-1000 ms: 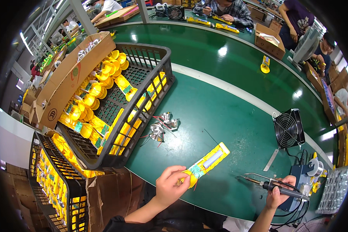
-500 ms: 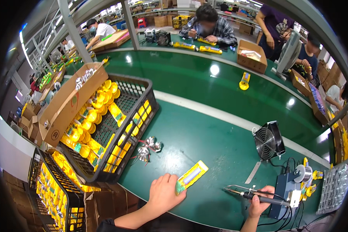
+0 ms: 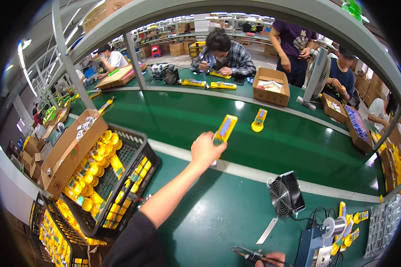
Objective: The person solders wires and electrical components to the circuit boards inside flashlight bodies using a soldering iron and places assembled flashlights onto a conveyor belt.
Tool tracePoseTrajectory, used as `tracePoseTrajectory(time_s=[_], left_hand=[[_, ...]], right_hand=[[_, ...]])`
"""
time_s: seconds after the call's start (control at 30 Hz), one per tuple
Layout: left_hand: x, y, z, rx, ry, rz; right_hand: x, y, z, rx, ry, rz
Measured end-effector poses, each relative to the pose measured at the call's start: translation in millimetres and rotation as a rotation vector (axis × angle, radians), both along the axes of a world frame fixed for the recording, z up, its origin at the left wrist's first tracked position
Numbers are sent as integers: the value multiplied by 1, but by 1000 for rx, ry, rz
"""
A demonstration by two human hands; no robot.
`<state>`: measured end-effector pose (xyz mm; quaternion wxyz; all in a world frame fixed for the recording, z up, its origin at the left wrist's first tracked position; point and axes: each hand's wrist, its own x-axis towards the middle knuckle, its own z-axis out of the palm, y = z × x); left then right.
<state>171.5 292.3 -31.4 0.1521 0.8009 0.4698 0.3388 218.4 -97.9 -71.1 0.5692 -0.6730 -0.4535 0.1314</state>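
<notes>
My left hand (image 3: 207,150) reaches out over the green conveyor belt (image 3: 169,118). Its fingers are closed round the near end of a yellow flashlight housing (image 3: 227,128), which has a pale-violet cell along its middle. That near end is hidden by the hand. Further right on the belt lies a similar housing (image 3: 259,120) with a round head. Low in the picture my right hand (image 3: 274,259), partly cut off by the lower edge, grips a black-handled soldering iron (image 3: 254,255). The iron points left, above the green bench (image 3: 200,222).
A black crate (image 3: 149,171) of yellow housings, with a cardboard box (image 3: 71,149) on it, stands at left. A small fan (image 3: 287,193), metal strip (image 3: 267,230), blue soldering station (image 3: 308,247) and solder spool (image 3: 333,227) are at right. Across the belt people work beside an open carton (image 3: 272,86).
My left hand has carried the yellow housing forward from the bench to over the belt. My right hand and the soldering iron now appear lower and further left. The whole view has shifted.
</notes>
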Motion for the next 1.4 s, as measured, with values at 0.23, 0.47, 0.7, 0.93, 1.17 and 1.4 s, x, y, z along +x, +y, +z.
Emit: tracePoseTrajectory(time_s=[0.23, 0.47, 0.7, 0.93, 1.17, 1.4], left_hand=[[146, 123, -42, 51, 193, 137], [204, 147, -54, 172, 178, 378], [219, 106, -50, 141, 303, -101], [206, 64, -19, -78, 385, -172], [71, -46, 27, -48, 296, -377], [-113, -186, 12, -55, 233, -214]], right_hand=[[10, 2, 1, -92, 18, -116], [16, 5, -3, -37, 201, -216], [17, 7, 0, -33, 115, -180], [17, 6, -1, 8, -133, -147], [8, 6, -5, 65, -171, -201], [4, 10, -9, 240, -139, -144]])
